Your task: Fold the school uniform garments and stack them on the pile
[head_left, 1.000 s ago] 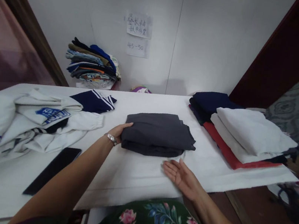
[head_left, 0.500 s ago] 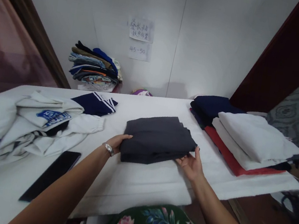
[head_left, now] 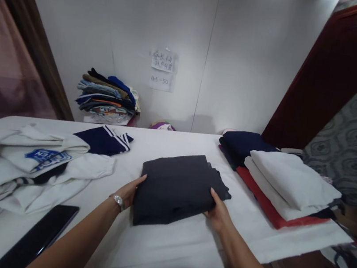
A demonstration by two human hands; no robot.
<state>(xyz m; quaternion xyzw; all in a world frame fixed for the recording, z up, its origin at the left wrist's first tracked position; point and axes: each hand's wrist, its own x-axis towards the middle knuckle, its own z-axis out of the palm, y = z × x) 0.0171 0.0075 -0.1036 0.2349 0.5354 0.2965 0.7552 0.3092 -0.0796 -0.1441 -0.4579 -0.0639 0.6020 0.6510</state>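
A dark grey folded garment [head_left: 173, 189] lies in front of me over the white-covered table, its layers showing at the right edge. My left hand [head_left: 130, 191], with a silver watch on the wrist, grips its left side, thumb on top and fingers hidden below. On the near right side, my right hand [head_left: 217, 209] pinches the garment with the thumb on top and the other fingers underneath. Whether the garment is lifted off the cloth, I cannot tell.
Rumpled white clothing [head_left: 40, 162] and a navy striped piece [head_left: 104, 138] lie left, near a black phone-like slab [head_left: 38, 238]. Folded white [head_left: 292, 178], red [head_left: 265, 203] and navy clothes [head_left: 244, 141] are stacked right. Another clothes pile [head_left: 108, 96] stands at the wall.
My right hand has shifted from the garment's right corner inward along its near edge, thumb now on top. The whole scene sits lower as my head tilts up.
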